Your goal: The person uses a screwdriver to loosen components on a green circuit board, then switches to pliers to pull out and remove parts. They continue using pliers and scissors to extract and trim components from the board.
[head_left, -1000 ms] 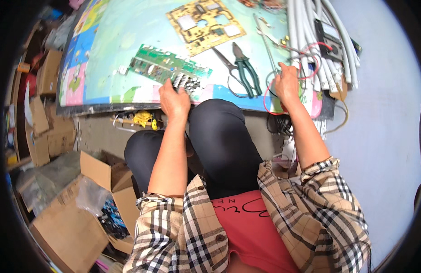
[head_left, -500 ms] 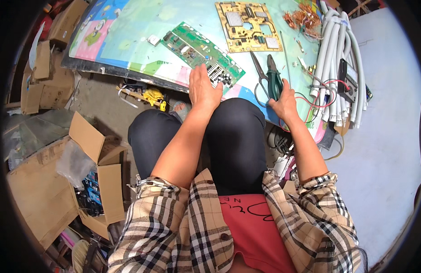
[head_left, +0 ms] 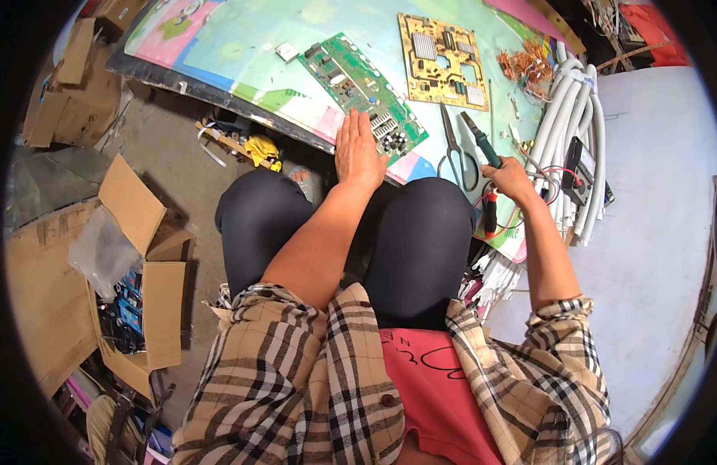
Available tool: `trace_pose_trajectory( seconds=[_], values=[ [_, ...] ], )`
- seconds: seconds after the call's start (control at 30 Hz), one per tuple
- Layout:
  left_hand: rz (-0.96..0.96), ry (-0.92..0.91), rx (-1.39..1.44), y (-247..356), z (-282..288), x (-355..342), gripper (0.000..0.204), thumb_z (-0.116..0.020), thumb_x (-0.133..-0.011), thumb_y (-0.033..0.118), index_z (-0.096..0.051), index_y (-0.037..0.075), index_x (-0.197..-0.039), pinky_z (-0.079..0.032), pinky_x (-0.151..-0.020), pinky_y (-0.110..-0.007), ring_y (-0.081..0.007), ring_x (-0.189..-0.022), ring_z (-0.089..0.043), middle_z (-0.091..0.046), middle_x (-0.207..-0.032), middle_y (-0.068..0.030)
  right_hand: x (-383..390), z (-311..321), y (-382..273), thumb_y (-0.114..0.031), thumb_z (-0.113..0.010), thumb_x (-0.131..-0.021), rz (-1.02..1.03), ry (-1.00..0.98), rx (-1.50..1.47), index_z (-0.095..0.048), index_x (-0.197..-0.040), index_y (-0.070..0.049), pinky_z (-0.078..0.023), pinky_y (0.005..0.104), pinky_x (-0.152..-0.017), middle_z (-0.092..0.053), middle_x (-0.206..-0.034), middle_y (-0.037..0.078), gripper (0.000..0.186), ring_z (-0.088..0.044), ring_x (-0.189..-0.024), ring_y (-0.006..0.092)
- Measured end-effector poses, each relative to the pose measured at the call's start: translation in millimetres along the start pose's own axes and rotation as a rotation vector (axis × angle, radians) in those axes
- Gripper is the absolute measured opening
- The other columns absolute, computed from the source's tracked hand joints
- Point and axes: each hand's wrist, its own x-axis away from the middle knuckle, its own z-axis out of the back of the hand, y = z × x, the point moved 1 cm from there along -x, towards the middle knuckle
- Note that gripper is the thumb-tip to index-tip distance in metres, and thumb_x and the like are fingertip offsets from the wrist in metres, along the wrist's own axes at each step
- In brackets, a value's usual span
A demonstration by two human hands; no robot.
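My left hand (head_left: 358, 153) lies with fingers stretched out over the near left edge of a long green circuit board (head_left: 357, 85), at the table's front edge. The board carries white parts and a cluster of black round components. My right hand (head_left: 511, 180) is closed round the end of the dark green handles of a pair of pliers (head_left: 482, 141), whose jaws point away from me. Left of the pliers lie black scissors (head_left: 453, 147), blades pointing away. A red and black handled tool (head_left: 491, 215) shows just below my right hand, on the table edge.
A tan circuit board (head_left: 443, 62) lies farther back. At the right are a tangle of copper wire (head_left: 526, 66), a bundle of white tubes (head_left: 567, 97) and a black meter (head_left: 581, 167) with leads. An opened cardboard box (head_left: 163, 314) stands at the lower left.
My right hand has taken hold of the pliers and turned them, shifting right. My left hand remains at the green board's edge. The whole view has shifted slightly.
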Motion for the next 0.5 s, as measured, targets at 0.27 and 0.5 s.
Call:
trace_pose_trajectory(
  seconds=[0.27,0.5],
  values=[
    [0.005,0.092,0.109,0,-1,-2,0.073,-0.078,-0.070,0.014,-0.036,0.001,-0.129,-0.022,-0.114,-0.040,-0.0336,-0.137,-0.028,-0.033,-0.144,-0.0218,43,34,-100,-0.012,-0.050,-0.084,0.922,0.487,1.015,-0.066,-0.100,-0.003,-0.031,0.0427,-0.104,-0.050,-0.122,0.012,0.025,-0.040,-0.126,0.0286],
    [0.014,0.096,0.091,-4,3,1,0.073,-0.077,-0.070,0.012,-0.038,0.000,-0.130,-0.026,-0.112,-0.039,-0.0352,-0.135,-0.031,-0.035,-0.143,-0.0213,42,22,-154,-0.020,-0.050,-0.085,1.087,0.591,1.413,-0.068,-0.101,-0.003,-0.020,0.0482,-0.111,-0.046,-0.128,0.008,0.030,-0.028,-0.135,0.0271]
  ],
)
